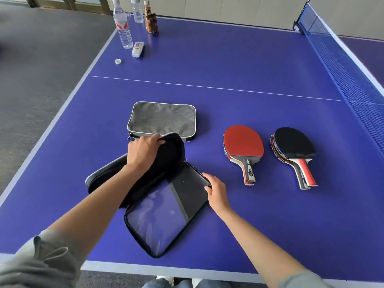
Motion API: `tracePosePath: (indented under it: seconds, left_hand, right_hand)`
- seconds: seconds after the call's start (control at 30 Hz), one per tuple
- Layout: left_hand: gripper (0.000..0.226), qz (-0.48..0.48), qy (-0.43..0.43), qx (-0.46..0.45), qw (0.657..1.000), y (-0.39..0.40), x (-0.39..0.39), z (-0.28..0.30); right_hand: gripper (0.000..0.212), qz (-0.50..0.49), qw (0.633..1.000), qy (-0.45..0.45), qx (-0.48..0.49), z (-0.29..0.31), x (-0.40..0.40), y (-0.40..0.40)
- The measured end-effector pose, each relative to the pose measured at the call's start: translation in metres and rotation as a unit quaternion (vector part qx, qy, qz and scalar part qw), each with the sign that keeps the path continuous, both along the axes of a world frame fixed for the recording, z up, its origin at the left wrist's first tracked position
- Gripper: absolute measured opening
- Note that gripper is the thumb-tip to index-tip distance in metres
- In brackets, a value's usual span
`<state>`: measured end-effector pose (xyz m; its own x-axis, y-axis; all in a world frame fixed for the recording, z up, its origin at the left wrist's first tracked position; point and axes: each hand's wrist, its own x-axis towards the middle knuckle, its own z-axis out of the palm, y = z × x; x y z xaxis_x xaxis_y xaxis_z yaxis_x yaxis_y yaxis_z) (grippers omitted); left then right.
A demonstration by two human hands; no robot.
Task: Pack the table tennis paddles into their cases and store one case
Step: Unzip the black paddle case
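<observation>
An unzipped black paddle case (166,215) lies open near the front of the blue table (249,225), its see-through inner pocket facing up. My left hand (143,150) grips the rim of its raised lid. My right hand (216,190) holds the right edge of the lower half. Behind it lies a closed grey case (164,119). To the right sit two stacks of paddles, handles toward me: one red-faced (243,146), one black-faced (293,144).
At the far left corner stand two clear water bottles (123,28), a brown bottle (150,19), a white remote (138,49) and a loose cap (118,61). The net (342,65) runs along the right side. Grey carpet floor lies left of the table.
</observation>
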<state>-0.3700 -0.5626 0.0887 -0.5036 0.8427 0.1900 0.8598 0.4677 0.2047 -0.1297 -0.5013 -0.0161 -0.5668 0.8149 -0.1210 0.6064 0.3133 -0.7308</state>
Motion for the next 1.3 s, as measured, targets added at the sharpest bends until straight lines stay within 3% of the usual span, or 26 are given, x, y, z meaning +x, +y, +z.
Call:
tracePosePath:
  seconds: [0.17, 0.23, 0.33, 0.4, 0.47, 0.53, 0.6, 0.67, 0.73, 0.83, 0.97, 1.07, 1.3]
  left_hand:
    - [0.03, 0.02, -0.026, 0.004, 0.999, 0.016, -0.022, -0.007]
    - [0.028, -0.049, -0.022, 0.008, 0.999, 0.028, -0.014, -0.004]
    - [0.027, -0.175, -0.008, -0.006, 0.984, 0.045, 0.009, 0.001]
    - [0.027, -0.219, 0.002, -0.01, 0.976, 0.051, 0.025, 0.004]
    - [0.025, -0.228, 0.011, 0.028, 0.973, 0.048, 0.036, 0.003]
    - [0.04, -0.167, 0.007, 0.096, 0.981, 0.033, 0.049, -0.005]
    - [0.063, -0.054, -0.057, 0.126, 0.989, 0.01, 0.065, -0.023]
    - [0.076, 0.034, -0.153, 0.067, 0.985, -0.012, 0.084, -0.051]
    - [0.079, 0.075, -0.223, -0.067, 0.97, -0.029, 0.1, -0.083]
    - [0.073, 0.05, -0.2, -0.196, 0.959, -0.046, 0.112, -0.121]
    - [0.069, 0.017, -0.139, -0.228, 0.964, -0.063, 0.112, -0.144]
    - [0.07, -0.027, -0.086, -0.221, 0.971, -0.075, 0.107, -0.147]
    - [0.072, -0.114, -0.043, -0.246, 0.962, -0.099, 0.089, -0.142]
  right_hand:
    - [0.042, -0.021, 0.999, -0.04, -0.009, -0.008, 0.006, -0.006]
    - [0.057, -0.002, 0.999, -0.043, -0.006, -0.003, 0.001, -0.001]
    - [0.075, -0.01, 0.995, 0.055, -0.081, 0.018, -0.021, 0.011]
    - [0.064, -0.042, 0.986, 0.124, -0.106, 0.033, -0.038, 0.021]
    - [0.039, -0.063, 0.985, 0.134, -0.083, 0.04, -0.049, 0.03]
    - [0.02, -0.076, 0.99, 0.111, -0.051, 0.041, -0.051, 0.033]
    - [0.023, -0.096, 0.99, 0.097, -0.044, 0.036, -0.047, 0.03]
    - [0.024, -0.105, 0.989, 0.099, -0.038, 0.035, -0.042, 0.023]
    - [0.033, -0.112, 0.989, 0.094, -0.024, 0.034, -0.037, 0.016]
    - [0.036, -0.136, 0.986, 0.094, -0.018, 0.031, -0.027, 0.004]
    - [0.044, -0.177, 0.98, 0.084, -0.04, 0.027, -0.014, -0.01]
    - [0.028, -0.246, 0.951, 0.115, -0.148, 0.02, -0.002, -0.009]
    - [0.02, -0.363, 0.807, 0.203, -0.42, 0.006, 0.022, -0.017]
